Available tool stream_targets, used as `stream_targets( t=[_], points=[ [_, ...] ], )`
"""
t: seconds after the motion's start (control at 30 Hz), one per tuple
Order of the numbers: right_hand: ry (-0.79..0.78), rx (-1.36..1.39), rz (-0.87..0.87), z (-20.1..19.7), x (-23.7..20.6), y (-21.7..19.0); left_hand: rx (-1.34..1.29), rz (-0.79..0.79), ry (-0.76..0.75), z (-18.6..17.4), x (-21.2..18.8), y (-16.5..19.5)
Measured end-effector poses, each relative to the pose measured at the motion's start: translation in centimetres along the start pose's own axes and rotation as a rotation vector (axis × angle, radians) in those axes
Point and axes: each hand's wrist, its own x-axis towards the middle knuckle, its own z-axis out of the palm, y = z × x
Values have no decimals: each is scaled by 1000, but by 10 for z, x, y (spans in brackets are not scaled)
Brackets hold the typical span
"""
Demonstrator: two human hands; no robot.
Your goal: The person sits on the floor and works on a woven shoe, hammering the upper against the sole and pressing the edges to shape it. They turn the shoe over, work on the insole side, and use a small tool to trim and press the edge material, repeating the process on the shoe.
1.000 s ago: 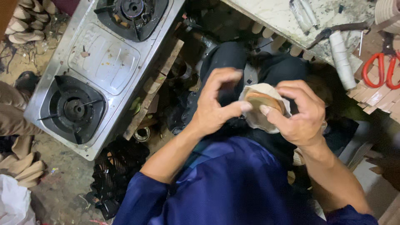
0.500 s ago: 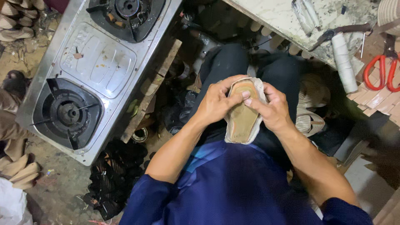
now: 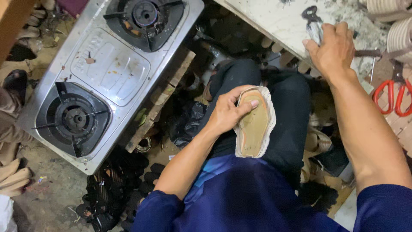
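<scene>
The shoe sole (image 3: pixel 254 124) rests on your lap, its long side running from near you to far. It is tan in the middle with a white mesh edge. Your left hand (image 3: pixel 227 112) clamps its far end, thumb lying on top. Your right hand (image 3: pixel 331 46) is well apart, up on the white table (image 3: pixel 274 21) at the far right, fingers closed around a metal tool (image 3: pixel 313 23). Red scissors (image 3: pixel 392 98) lie just right of that arm. A gas stove (image 3: pixel 107 73) sits on the left.

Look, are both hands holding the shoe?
No, only the left hand holds the shoe; the right hand rests on a tool on the workbench.
</scene>
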Motion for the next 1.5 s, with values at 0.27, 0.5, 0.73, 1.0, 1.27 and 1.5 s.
stream_targets(
  t=[0.27,0.5,0.73,1.0,1.27,1.5],
  points=[
    [-98,186,213,-10,19,28,8,15,12,0,1,6],
    [223,1163,475,-107,-45,-22,63,-27,13,12,7,15],
    [-703,1275,596,-153,-107,-53,208,-12,-47,46,15,26],
    [-1120,1473,686,-161,-106,-55,366,171,-100,77,4,32],
    [-1240,1027,860,-181,-89,-73,391,234,-127,76,0,24],
    [-1173,948,850,-178,-100,-77,437,276,-187,76,5,22]
  ],
)
